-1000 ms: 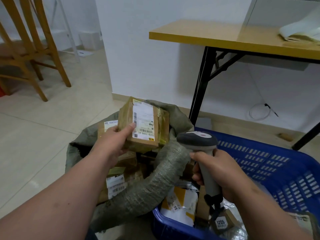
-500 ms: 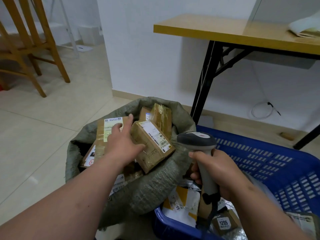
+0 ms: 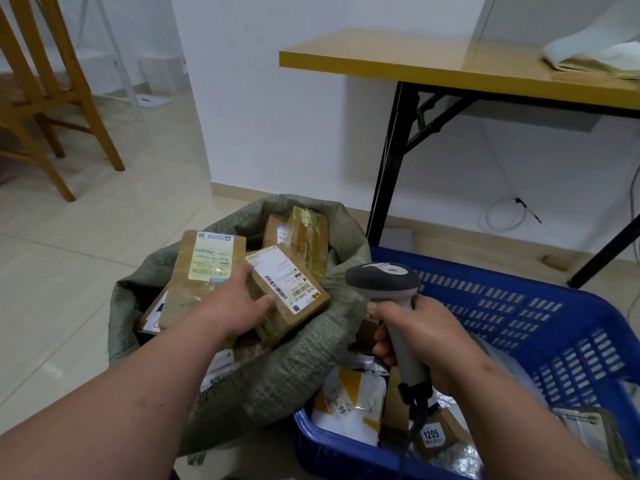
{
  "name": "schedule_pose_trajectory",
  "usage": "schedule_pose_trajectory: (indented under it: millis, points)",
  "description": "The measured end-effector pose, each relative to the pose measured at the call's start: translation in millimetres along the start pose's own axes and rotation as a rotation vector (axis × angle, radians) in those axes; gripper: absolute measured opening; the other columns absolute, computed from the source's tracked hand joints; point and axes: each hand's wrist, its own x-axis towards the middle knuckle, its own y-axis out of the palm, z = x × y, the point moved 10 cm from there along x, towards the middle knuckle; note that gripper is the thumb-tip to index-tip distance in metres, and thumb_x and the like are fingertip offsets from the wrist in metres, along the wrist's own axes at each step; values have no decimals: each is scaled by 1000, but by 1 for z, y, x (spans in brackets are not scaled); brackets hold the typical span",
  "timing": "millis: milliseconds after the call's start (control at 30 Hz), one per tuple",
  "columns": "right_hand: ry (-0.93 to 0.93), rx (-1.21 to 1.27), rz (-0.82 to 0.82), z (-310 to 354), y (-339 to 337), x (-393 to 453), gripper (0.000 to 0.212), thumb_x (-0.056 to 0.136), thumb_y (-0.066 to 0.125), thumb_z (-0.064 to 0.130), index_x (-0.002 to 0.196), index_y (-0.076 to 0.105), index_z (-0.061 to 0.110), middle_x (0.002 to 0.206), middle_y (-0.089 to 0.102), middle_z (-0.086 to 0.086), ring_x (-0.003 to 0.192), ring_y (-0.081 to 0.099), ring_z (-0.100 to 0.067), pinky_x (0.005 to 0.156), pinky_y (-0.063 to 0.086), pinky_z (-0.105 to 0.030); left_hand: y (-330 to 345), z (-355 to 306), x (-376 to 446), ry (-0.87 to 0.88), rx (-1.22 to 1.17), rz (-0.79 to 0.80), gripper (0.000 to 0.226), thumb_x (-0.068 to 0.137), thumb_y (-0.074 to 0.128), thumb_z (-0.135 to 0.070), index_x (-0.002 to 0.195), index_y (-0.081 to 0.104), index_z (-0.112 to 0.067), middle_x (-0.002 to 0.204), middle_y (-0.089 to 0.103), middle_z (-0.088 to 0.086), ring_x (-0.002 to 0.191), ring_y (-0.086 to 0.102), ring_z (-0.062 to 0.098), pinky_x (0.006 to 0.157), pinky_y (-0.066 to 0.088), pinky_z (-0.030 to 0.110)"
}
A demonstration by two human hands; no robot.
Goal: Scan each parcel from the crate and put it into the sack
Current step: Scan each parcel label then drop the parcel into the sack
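I saw one green woven sack (image 3: 284, 368), one blue slatted plastic crate (image 3: 540, 317), and one grey handheld barcode scanner (image 3: 382, 280). Three brown taped cardboard parcels (image 3: 287, 292) showed plainly on top of the sack's load; others below were too hidden to count.

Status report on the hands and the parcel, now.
Left hand grips cardboard parcel at the sack mouth, on other parcels. Right hand holds scanner over blue crate. Nothing blocking.
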Motion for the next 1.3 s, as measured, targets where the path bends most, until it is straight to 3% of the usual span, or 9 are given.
schedule_pose_trajectory:
  millis: [133, 200, 267, 333, 433, 833, 1033, 1167, 1300]
  points:
    - [-1, 7, 2, 0, -4, -2, 26, 86, 72, 25, 97, 64, 2, 74, 69, -16, 60, 70, -24, 55, 56, -31, 14, 19, -4, -128, -16, 69, 80, 85, 69, -45, 147, 24, -21, 130, 58, 6, 101, 60, 22, 77, 53, 36]
    - [-4, 16, -2, 0, -7, -3, 26, 87, 72, 25, 97, 64, 2, 73, 69, -16, 59, 70, -23, 54, 55, -30, 14, 25, -7, -157, 84, 59, 76, 85, 70, -44, 146, 32, -19, 135, 52, 8, 104, 57, 22, 78, 52, 37]
    - [-10, 26, -5, 0, -11, -3, 26, 87, 72, 25, 98, 64, 2, 72, 69, -15, 57, 69, -22, 52, 54, -29, 4, 15, -6, -117, 239, -30, 70, 85, 66, -50, 144, 38, -25, 143, 42, 9, 119, 52, 28, 96, 48, 47]
    - [-16, 31, -12, 0, -16, -4, 25, 87, 72, 25, 97, 64, 3, 71, 69, -15, 57, 69, -21, 51, 55, -29, -6, -1, -8, -69, 251, -113, 65, 87, 62, -50, 145, 38, -33, 147, 38, 8, 127, 47, 30, 102, 43, 51]
    - [-21, 35, -23, -1, -24, -5, 23, 87, 71, 26, 96, 64, 5, 71, 70, -14, 58, 70, -21, 52, 55, -29, -11, -26, -11, 11, 158, -185, 58, 90, 62, -43, 144, 41, -36, 149, 38, 6, 131, 44, 29, 104, 42, 51]
    - [20, 88, -158, -25, -97, -15, 23, 88, 71, 26, 98, 62, 7, 70, 68, -15, 59, 71, -25, 58, 57, -38, 11, -122, -48, 337, -27, -164, 50, 91, 64, -37, 138, 52, -30, 138, 45, 4, 121, 51, 25, 98, 48, 42]
    - [70, 101, -221, -56, -138, -14, 25, 88, 71, 29, 97, 62, 7, 70, 68, -14, 57, 70, -23, 55, 55, -32, 72, -181, -71, 478, 12, -13, 50, 89, 67, -37, 137, 52, -30, 134, 49, -3, 118, 52, 16, 96, 47, 33]
    - [86, 82, -231, -78, -160, -9, 22, 88, 70, 29, 92, 65, 8, 64, 68, -10, 55, 71, -21, 56, 58, -33, 145, -206, -79, 530, 183, 224, 51, 85, 70, -43, 132, 56, -31, 129, 53, -5, 110, 56, 13, 91, 45, 24]
    - [102, 111, -246, -96, -179, -2, 21, 87, 71, 29, 91, 65, 9, 64, 68, -10, 54, 70, -22, 52, 55, -31, 224, -209, -88, 529, 343, 457, 69, 77, 70, -55, 138, 50, -31, 137, 50, -2, 120, 52, 17, 99, 46, 32]
